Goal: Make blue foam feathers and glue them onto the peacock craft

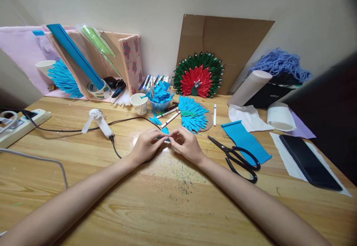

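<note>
My left hand (146, 145) and right hand (185, 143) meet fingertip to fingertip low over the wooden table (173, 201), both pinched shut on a small blue paper piece (165, 138) that sits between them, though so little of it shows that I cannot tell its shape. Just beyond my fingers lie a blue paper fan (192, 117) and a paper cup (139, 103). Black scissors (240, 158) rest near my right wrist, with a blue paper strip (245, 140) beside them.
</note>
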A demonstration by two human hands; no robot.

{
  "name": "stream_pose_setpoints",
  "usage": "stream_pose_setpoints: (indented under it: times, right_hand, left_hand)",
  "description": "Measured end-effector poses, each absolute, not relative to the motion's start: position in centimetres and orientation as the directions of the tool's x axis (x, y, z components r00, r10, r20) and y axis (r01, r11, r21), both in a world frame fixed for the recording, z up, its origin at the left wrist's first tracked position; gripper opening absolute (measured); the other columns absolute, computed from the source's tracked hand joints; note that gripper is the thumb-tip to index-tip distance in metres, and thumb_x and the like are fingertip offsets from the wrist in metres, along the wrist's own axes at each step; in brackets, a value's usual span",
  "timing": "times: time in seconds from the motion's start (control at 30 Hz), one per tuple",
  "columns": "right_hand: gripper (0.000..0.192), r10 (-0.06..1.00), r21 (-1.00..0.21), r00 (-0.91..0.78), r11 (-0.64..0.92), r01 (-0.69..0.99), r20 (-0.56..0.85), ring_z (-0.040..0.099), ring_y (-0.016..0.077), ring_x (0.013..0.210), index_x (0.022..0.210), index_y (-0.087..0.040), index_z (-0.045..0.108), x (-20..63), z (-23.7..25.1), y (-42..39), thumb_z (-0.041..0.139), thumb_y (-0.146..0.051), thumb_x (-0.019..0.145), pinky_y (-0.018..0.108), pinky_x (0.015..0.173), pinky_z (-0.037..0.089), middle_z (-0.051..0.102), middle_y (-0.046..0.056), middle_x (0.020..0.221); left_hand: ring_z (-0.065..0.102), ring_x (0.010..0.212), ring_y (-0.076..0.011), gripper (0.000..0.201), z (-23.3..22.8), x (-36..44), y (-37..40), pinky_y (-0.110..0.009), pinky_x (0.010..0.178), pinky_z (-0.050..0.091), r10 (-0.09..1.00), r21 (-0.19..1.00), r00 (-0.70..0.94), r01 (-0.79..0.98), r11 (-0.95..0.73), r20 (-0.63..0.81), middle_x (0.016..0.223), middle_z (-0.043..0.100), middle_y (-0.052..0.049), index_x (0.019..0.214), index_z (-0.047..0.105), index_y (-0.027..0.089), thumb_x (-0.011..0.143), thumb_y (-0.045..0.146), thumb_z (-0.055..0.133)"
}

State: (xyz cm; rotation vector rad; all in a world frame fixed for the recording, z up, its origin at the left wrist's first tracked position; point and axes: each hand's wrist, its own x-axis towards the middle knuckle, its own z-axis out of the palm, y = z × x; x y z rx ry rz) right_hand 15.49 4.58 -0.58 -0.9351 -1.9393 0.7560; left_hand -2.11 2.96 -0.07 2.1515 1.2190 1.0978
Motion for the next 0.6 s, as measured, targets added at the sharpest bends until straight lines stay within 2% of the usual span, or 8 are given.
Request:
stream_pose_setpoints:
  times: [0.2, 0.37, 0.47, 0.6]
  right_hand:
    - [0.002, 0.82, -0.753, -0.38, 0.556, 0.352, 0.428, 0.054, 0.0145, 0.07, 0.076, -0.018, 0.055, 15.3, -0.5, 4.5, 0.055, -0.017, 0.077, 0.026, 0.062, 0.046, 0.055, 0.003, 0.074]
    - [0.002, 0.838, -0.773, -0.354, 0.53, 0.348, 0.416, 0.054, 0.0137, 0.07, 0.077, -0.018, 0.054, 15.3, -0.6, 4.5, 0.053, -0.017, 0.078, 0.026, 0.062, 0.046, 0.056, 0.003, 0.076]
    - [0.001, 0.869, -0.817, -0.295, 0.481, 0.319, 0.397, 0.055, 0.0132, 0.069, 0.078, -0.019, 0.054, 15.4, -0.9, 4.7, 0.054, -0.018, 0.078, 0.025, 0.062, 0.047, 0.056, 0.002, 0.077]
    - [0.002, 0.906, -0.865, -0.223, 0.413, 0.285, 0.359, 0.056, 0.0134, 0.068, 0.079, -0.018, 0.053, 15.6, -1.3, 5.2, 0.054, -0.02, 0.079, 0.025, 0.061, 0.047, 0.056, 0.002, 0.078]
  left_hand:
    - [0.06, 0.076, -0.0137, 0.014, 0.2, -2.1, 2.6, -0.025, 0.07, 0.046, 0.862, 0.669, 0.316, 0.543, -0.507, 0.397, 0.083, 0.067, -0.003, 0.089, 0.065, 0.019, 0.081, 0.021, 0.054]
    - [0.059, 0.073, -0.0133, 0.012, -0.2, -2.2, 3.1, -0.024, 0.066, 0.046, 0.874, 0.672, 0.22, 0.567, -0.477, 0.434, 0.078, 0.065, -0.003, 0.083, 0.065, 0.018, 0.081, 0.023, 0.054]
    - [0.059, 0.075, -0.0145, 0.011, 0.6, -1.8, 3.0, -0.026, 0.07, 0.046, 0.856, 0.649, 0.129, 0.599, -0.469, 0.5, 0.079, 0.065, -0.003, 0.082, 0.064, 0.018, 0.081, 0.022, 0.054]
    - [0.059, 0.084, -0.0171, 0.013, 3.3, -0.9, 0.1, -0.032, 0.078, 0.047, 0.78, 0.631, 0.044, 0.56, -0.537, 0.624, 0.088, 0.065, -0.005, 0.091, 0.062, 0.021, 0.082, 0.022, 0.053]
